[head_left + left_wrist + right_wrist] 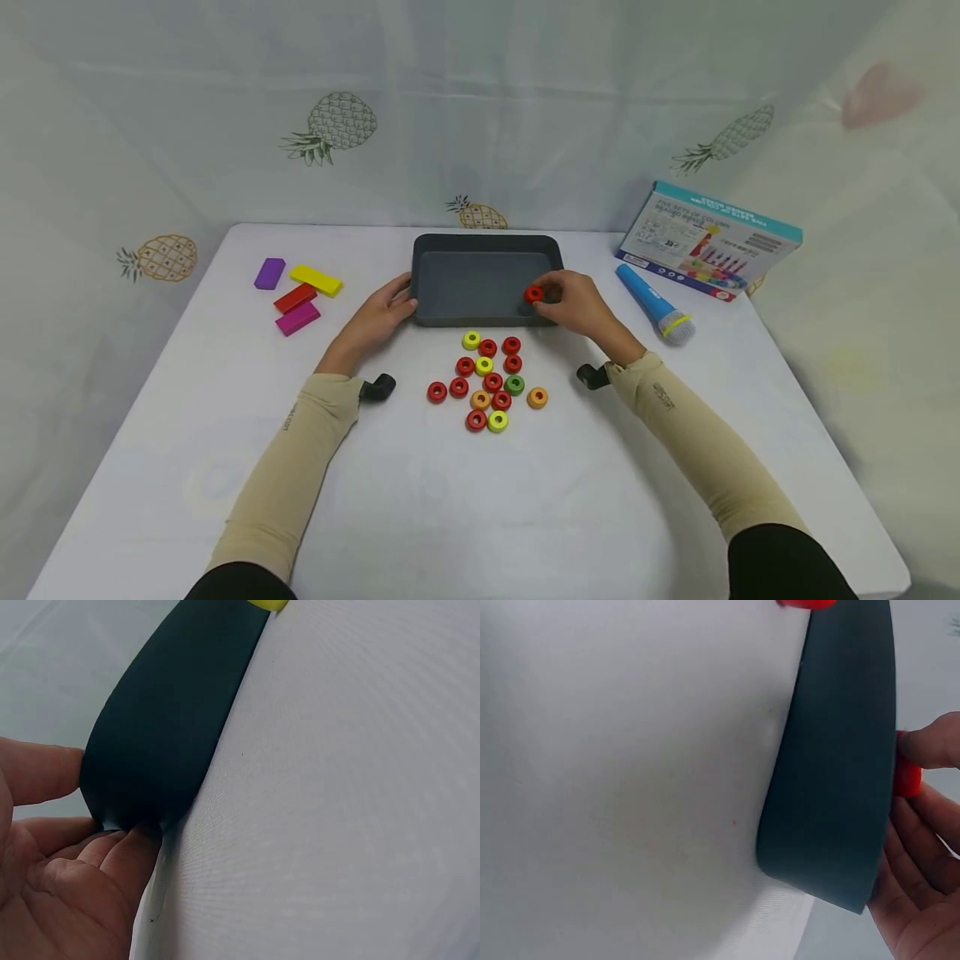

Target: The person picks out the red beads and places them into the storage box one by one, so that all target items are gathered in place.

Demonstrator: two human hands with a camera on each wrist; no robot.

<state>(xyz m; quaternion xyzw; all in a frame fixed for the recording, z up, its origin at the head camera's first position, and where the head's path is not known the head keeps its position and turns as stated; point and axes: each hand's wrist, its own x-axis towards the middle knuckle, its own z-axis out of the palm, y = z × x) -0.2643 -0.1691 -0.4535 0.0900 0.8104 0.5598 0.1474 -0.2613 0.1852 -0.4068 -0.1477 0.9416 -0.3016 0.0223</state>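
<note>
1. Wearing black sleeves [783, 562] nearest camera.
2. With right hand [579, 307], pinching red ring [908, 780] over tray [480, 283]; with left hand [375, 319], gripping tray's left end.
3. From head view only, seeing blocks [296, 297], microphone [647, 300], box [705, 237].
4. From right wrist, losing fingers [922, 847] partly behind tray.

The surface [465, 508] looks like finely woven, matt cloth. Near its far edge, the tray [472, 287] looks smooth and matt. The rings [487, 386] resemble smooth plastic. Toward its far right corner, the box [701, 242] resembles printed card.
</note>
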